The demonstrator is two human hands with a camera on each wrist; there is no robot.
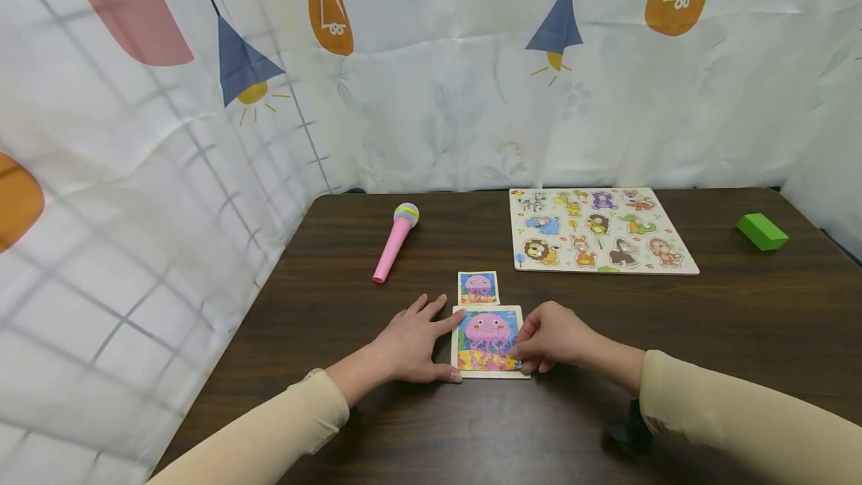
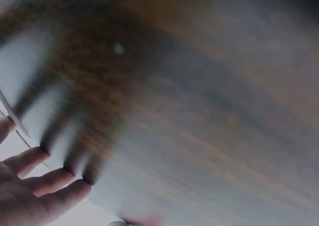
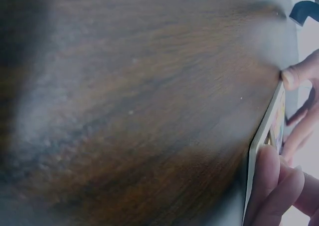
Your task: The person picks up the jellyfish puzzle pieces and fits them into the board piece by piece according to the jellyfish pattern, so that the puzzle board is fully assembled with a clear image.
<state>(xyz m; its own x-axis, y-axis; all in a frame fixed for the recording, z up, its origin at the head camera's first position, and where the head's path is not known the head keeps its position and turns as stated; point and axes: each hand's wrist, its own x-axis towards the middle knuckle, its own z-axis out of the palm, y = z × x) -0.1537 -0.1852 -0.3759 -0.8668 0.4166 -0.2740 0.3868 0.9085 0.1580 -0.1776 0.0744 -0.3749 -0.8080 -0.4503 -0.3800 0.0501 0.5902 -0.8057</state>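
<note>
A square jigsaw puzzle [image 1: 488,331] of a pink jellyfish lies flat in a pale-rimmed frame between the hands. My left hand [image 1: 419,343] has its fingers spread, with the thumb at the frame's lower left corner and the index finger at the upper left. My right hand [image 1: 548,337] is curled at the puzzle's right edge, thumb and fingers pinching a puzzle piece [image 3: 270,137] there. That piece shows tilted up a little from the frame in the right wrist view, mostly hidden by fingers. A small jellyfish picture card [image 1: 479,288] lies just beyond the frame.
Behind and to the left lies a pink toy microphone [image 1: 396,242]. A wooden animal puzzle board [image 1: 601,232] sits at the back right, and a green block [image 1: 762,231] farther right. Patterned curtains [image 1: 431,111] hang along the back and left of the dark table [image 1: 323,275].
</note>
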